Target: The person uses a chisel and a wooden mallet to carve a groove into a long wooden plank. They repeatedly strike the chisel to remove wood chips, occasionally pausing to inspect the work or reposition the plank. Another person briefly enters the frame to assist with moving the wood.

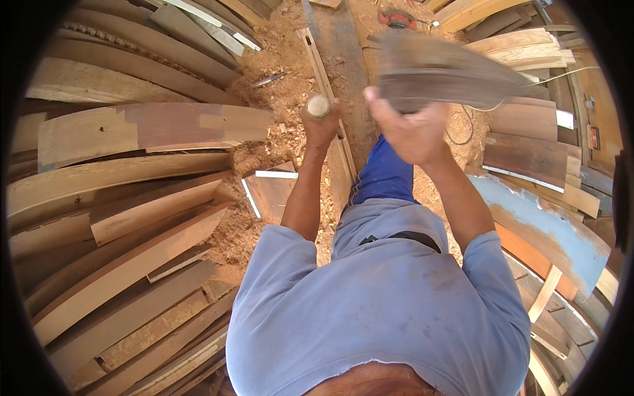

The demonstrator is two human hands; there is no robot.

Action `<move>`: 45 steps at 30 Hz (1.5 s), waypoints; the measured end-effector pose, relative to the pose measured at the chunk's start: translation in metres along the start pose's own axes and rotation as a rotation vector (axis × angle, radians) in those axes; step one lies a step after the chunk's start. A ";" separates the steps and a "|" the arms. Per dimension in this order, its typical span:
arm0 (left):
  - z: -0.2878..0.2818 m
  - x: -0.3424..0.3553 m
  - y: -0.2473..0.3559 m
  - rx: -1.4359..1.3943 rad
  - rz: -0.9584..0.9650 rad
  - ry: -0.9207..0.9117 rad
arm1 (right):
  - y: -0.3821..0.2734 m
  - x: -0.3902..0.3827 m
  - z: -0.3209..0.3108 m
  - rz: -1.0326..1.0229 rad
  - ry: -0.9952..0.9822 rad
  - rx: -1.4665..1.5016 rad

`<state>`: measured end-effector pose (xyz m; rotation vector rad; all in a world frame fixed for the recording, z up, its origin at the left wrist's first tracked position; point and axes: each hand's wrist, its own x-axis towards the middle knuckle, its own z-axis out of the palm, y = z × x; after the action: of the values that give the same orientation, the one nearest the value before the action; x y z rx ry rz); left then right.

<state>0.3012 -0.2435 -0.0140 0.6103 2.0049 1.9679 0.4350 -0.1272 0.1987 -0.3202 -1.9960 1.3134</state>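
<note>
My left hand (321,134) is closed round the handle of what looks like a chisel (318,106). Its pale round end faces up, while the blade is hidden below the fist. Under that hand runs a long narrow wooden strip (318,65) with a slot cut near its far end. It rests along a worn plank (354,86). To the right, my right hand (416,135) grips a broad piece of wood (446,82), raised and smeared by motion. The piece stretches out to the right, apart from the handle end.
Stacked boards (191,125) line the left side. More boards (525,125) and a blue-painted panel (528,221) lie on the right. Wood shavings (284,66) cover the floor, with a thin tool (269,80) on them. A red and black power tool (398,20) with a cord lies beyond.
</note>
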 end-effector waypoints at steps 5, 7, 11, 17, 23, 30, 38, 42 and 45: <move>0.009 -0.021 0.008 0.021 0.164 -0.067 | 0.060 -0.010 -0.001 0.216 -0.624 -0.810; 0.006 -0.028 0.000 0.021 0.180 -0.062 | 0.051 -0.007 -0.006 0.203 -0.541 -0.708; -0.006 -0.002 -0.004 0.005 -0.021 -0.053 | -0.005 0.008 -0.004 0.142 -0.261 -0.306; 0.002 -0.011 -0.004 0.094 0.139 -0.069 | 0.002 0.013 0.009 -0.003 -0.017 -0.121; 0.017 -0.024 -0.008 0.262 0.365 -0.108 | 0.054 -0.014 -0.010 0.141 -0.498 -0.760; -0.002 -0.022 -0.013 0.154 0.113 -0.126 | 0.017 0.007 -0.004 -0.001 -0.183 -0.385; -0.016 -0.015 -0.029 -0.048 0.023 0.006 | 0.059 -0.058 0.004 0.322 -0.405 -0.310; -0.009 0.002 -0.023 -0.152 -0.142 0.178 | 0.042 -0.079 0.013 0.373 -0.273 -0.075; -0.010 0.007 -0.002 -0.130 -0.075 0.163 | 0.055 -0.107 0.001 0.395 -0.204 -0.032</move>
<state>0.2902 -0.2495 -0.0146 0.3499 1.9390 2.1437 0.5016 -0.1627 0.1046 -0.6444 -2.2009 1.6110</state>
